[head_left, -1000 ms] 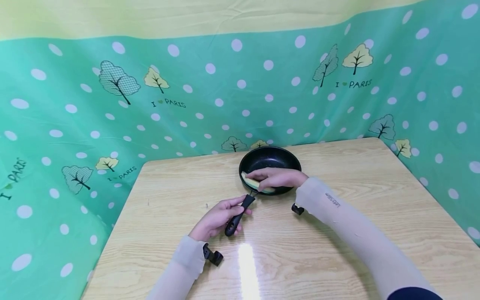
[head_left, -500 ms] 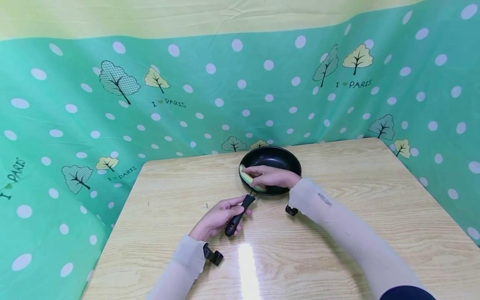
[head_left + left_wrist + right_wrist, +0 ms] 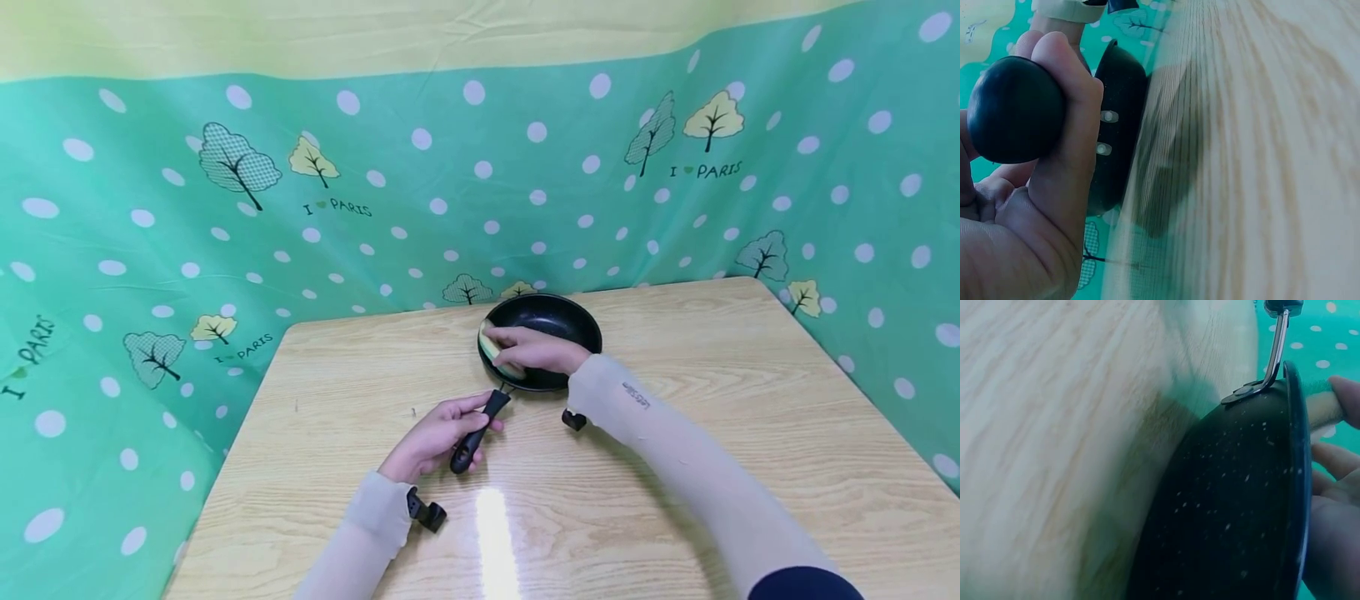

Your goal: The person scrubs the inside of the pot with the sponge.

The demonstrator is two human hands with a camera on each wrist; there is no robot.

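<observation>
Beige sleeves (image 3: 675, 446) cover both forearms at the near side, and below them lies the pale wooden surface (image 3: 360, 375). After the left cuff comes the left hand (image 3: 441, 429), which grips the black handle (image 3: 477, 435) with its fingers curled around it. I judge the handle to be hard plastic, stiff and easy to keep in the palm; it looks the best place to take hold, because the pan's weight should turn against a grip at its very end.

Beyond it, a thin metal neck (image 3: 1279, 347) joins the handle to the pan (image 3: 562, 315). The pan is black and speckled, stands open side up, and seems to rest on the surface. Its coating is probably smooth, so a grip on the rim could slip.

Over the near part of the pan, the right hand (image 3: 538, 348) pinches the sponge (image 3: 491, 344) against the inner left wall. The sponge is likely light and soft, bending under fingers, and is well taken across its narrow width.

Farthest stands the green dotted curtain (image 3: 420, 175).
</observation>
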